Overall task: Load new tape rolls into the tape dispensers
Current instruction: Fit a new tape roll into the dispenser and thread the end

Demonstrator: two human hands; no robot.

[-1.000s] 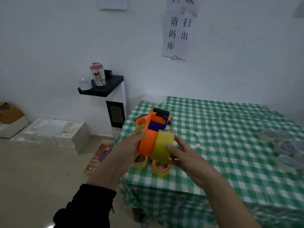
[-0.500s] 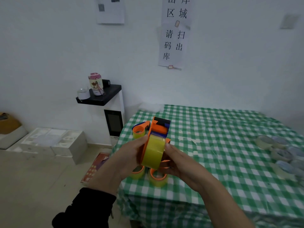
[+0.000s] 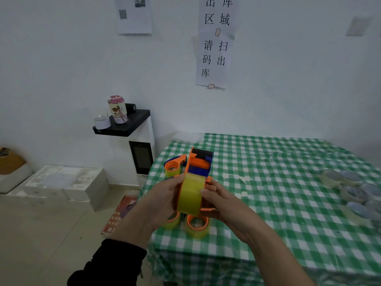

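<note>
Tape dispenser (image 3: 199, 169), orange and blue, up in the air over the corner of the checked table (image 3: 268, 182), yellow tape roll (image 3: 190, 195) on it. Gripped by left hand (image 3: 162, 201) and right hand (image 3: 224, 205), fingers curled round both sides. More rolls (image 3: 196, 226) on the table below.

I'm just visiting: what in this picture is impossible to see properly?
Head view only:
- Hub of the orange dispenser: covered by the yellow tape roll, the left hand and the right hand.
- The clear rolls at the right: blurred, cut by the edge, count unclear.
- The wall sheet: cut by the top edge, print too small.
</note>
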